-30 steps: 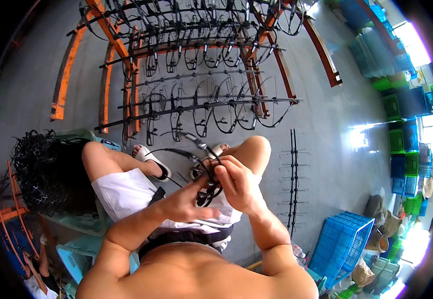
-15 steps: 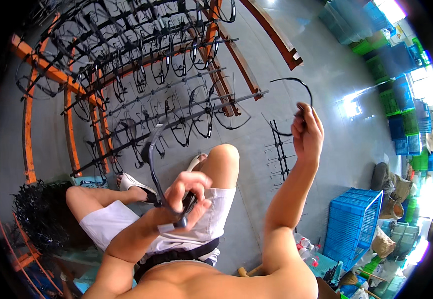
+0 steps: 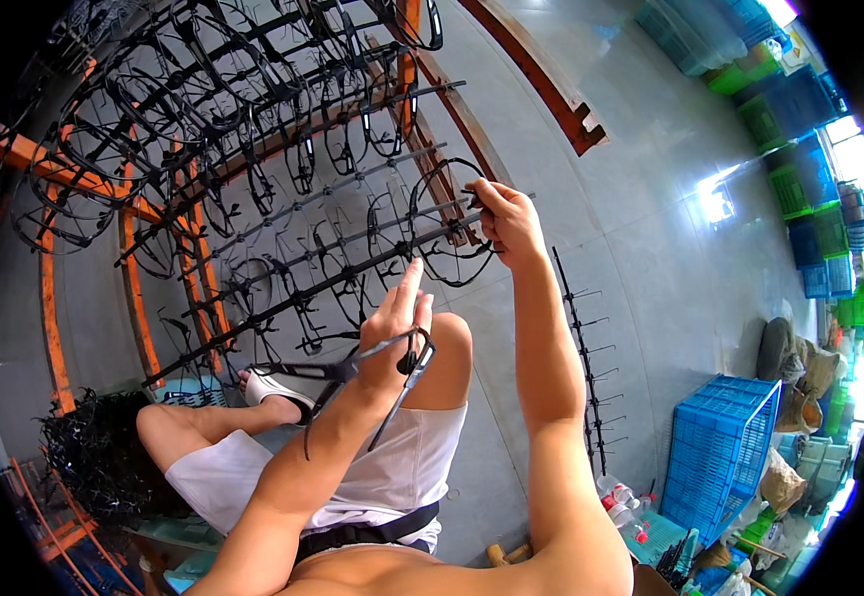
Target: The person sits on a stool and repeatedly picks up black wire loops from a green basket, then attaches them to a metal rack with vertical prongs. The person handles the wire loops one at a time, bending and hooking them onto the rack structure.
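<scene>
With thumb and fingers pinched together, my right hand [image 3: 511, 223] holds a thin, curved black glasses frame [image 3: 452, 162] at the end of the lowest hooked bar [image 3: 324, 283]. My left hand [image 3: 397, 328] is just below that bar, its index finger stretched toward it. Its other fingers are curled over more black glasses frames [image 3: 415, 370], whose arms hang down past my wrist; how many is hidden. Similar frames [image 3: 352, 288] hang in a row along the bar, and one dangles right beneath my right hand.
An orange metal rack [image 3: 74, 169] full of hanging black frames stands ahead on the left. A loose hooked bar [image 3: 591, 372] lies at my right. A blue crate [image 3: 715, 457] stands farther right, and a dark heap [image 3: 104, 457] is by my left knee. Stacked bins line the right side.
My right hand has moved left with its glasses frame, from open floor to the bar's end. My left hand has risen toward the bar, its index finger now extended.
</scene>
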{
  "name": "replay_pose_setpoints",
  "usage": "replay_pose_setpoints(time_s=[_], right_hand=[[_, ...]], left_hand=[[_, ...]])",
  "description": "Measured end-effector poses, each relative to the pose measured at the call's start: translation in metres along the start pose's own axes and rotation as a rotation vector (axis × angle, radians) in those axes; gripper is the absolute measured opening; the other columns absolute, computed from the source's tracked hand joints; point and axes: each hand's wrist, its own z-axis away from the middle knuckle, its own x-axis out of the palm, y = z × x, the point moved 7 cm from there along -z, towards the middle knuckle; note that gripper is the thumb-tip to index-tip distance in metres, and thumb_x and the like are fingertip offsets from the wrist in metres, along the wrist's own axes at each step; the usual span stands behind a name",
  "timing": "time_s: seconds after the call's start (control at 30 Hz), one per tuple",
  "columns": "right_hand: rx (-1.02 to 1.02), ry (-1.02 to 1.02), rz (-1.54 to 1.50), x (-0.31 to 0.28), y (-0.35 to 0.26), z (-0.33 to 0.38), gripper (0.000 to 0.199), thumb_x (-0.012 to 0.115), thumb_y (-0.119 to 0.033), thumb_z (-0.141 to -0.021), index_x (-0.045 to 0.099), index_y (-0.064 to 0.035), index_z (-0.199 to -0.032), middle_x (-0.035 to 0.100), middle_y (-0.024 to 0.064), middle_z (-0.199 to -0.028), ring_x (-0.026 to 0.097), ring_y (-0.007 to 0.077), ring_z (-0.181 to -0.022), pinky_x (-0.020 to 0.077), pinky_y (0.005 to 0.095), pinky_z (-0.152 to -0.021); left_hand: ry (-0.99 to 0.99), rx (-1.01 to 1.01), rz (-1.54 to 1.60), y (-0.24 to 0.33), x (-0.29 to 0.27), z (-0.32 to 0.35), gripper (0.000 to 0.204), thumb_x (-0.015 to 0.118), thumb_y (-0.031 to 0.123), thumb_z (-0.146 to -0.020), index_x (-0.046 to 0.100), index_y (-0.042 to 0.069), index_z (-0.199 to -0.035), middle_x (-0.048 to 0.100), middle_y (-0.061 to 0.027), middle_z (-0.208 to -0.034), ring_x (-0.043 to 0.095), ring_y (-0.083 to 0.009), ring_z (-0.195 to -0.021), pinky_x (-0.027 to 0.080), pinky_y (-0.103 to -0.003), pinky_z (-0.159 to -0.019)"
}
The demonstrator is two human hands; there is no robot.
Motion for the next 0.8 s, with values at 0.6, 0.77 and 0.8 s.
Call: replay_pose_setpoints(time_s=[0.6,0.77,0.8], right_hand=[[-0.022,-0.085,-0.128,0.002,0.002,0.006,0.027,0.055,-0.027,-0.094,0.063,-0.0011,-0.099,0.047,-0.0046,-0.063,0.036,0.0039,-0.05,0.0273,0.0194,-0.043],[-0.166,-0.1,-0.343,-0.027,0.026,0.02,0.024,0.051,-0.02,-0.096,0.059,0.0012,-0.104,0.054,0.0,-0.079,0.047,0.0092,-0.068,0.041,0.0247,-0.063],[-0.165,-0.113,-0.389,-0.029,0.032,0.028,0.024,0.05,-0.019,-0.096,0.058,0.0012,-0.106,0.054,0.0006,-0.082,0.048,0.0103,-0.071,0.0418,0.026,-0.066]], left_hand=[[0.043,-0.055,-0.044,0.004,0.013,-0.011,0.012,0.065,0.01,-0.083,0.06,0.003,-0.09,0.063,-0.016,-0.074,0.061,-0.029,-0.062,0.048,-0.035,-0.056],[0.13,-0.11,0.007,0.005,0.007,-0.012,0.011,0.063,0.013,-0.085,0.059,0.003,-0.087,0.062,-0.0143,-0.071,0.06,-0.0318,-0.061,0.047,-0.036,-0.055],[0.145,-0.111,0.024,0.003,0.005,-0.016,0.011,0.063,0.013,-0.085,0.059,0.003,-0.086,0.062,-0.0141,-0.071,0.06,-0.0315,-0.061,0.047,-0.036,-0.055]])
